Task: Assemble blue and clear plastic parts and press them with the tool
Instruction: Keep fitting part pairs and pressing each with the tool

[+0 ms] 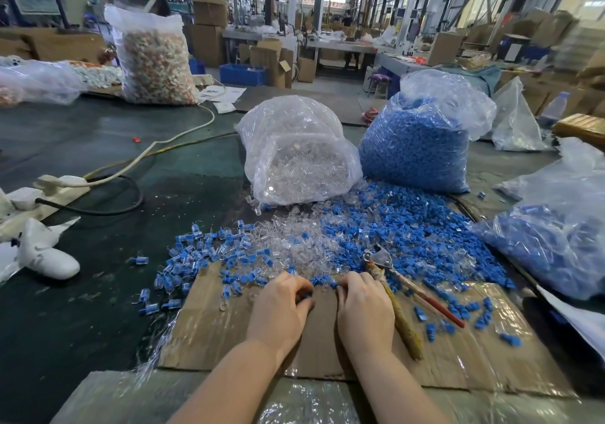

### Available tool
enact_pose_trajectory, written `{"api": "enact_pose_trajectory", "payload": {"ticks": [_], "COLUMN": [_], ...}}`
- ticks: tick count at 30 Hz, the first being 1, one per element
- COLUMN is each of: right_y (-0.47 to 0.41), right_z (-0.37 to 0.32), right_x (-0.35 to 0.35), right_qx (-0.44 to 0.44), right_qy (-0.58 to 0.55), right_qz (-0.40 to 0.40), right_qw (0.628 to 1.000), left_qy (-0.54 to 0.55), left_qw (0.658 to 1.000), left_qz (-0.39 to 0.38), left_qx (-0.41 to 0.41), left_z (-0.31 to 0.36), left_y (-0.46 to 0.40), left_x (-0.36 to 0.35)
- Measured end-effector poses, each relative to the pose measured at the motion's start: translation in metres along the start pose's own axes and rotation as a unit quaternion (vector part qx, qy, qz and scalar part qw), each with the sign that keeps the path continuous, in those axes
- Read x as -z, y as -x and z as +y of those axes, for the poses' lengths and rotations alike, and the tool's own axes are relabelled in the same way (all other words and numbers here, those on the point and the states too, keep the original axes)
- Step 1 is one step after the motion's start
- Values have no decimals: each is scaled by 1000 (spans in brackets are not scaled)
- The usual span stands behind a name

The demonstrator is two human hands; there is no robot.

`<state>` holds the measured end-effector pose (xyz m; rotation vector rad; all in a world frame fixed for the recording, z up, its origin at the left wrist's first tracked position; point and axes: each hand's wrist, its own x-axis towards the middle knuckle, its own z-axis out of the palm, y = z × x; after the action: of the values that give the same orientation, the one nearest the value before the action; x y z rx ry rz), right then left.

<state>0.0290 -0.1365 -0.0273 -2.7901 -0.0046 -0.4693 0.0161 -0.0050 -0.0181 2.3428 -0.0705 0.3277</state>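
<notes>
Head view shows, from left to right, our scatter of assembled blue-and-clear plastic pieces on the dark table, then our left hand with fingers curled, pinching a small blue plastic part at the cardboard sheet's far edge, and our right hand curled round another small piece that we cannot make out. Beside it lies the metal crimping tool with red and wrapped handles, untouched, on the loose heap of blue and clear plastic parts. We judge these parts light, stiff and slick, best pinched by their sides with fingertips.
</notes>
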Motion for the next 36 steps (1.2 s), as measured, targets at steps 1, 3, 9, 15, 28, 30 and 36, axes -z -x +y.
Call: {"api": "enact_pose_trajectory", "payload": {"ticks": [1,3,9,15,28,30,36], "right_y": [1,2,4,4,8,9,10], "right_z": [0,0,-1,0,-3,-3,-3], "right_x": [0,-1,-1,-2,3,5,5], "right_qx": [-2,-7,-3,-2,0,2,-3], "right_qy": [-7,-13,-23,-17,-63,-77,-93], "right_qz": [5,7,20,16,49,66,79], "right_qw": [1000,1000,1000,1000,997,995,993], "left_qy": [1,6,-27,-170,-27,-10,10], "left_qw": [1000,1000,995,985,996,995,992], "left_qz": [0,9,92,0,82,94,122], "left_qx": [1,2,2,7,-18,-13,5], "left_z": [2,4,6,2,7,10,10], "left_y": [-2,-6,-25,-47,-30,-23,-1], "left_x": [-1,-2,0,-1,-1,0,-6]}}
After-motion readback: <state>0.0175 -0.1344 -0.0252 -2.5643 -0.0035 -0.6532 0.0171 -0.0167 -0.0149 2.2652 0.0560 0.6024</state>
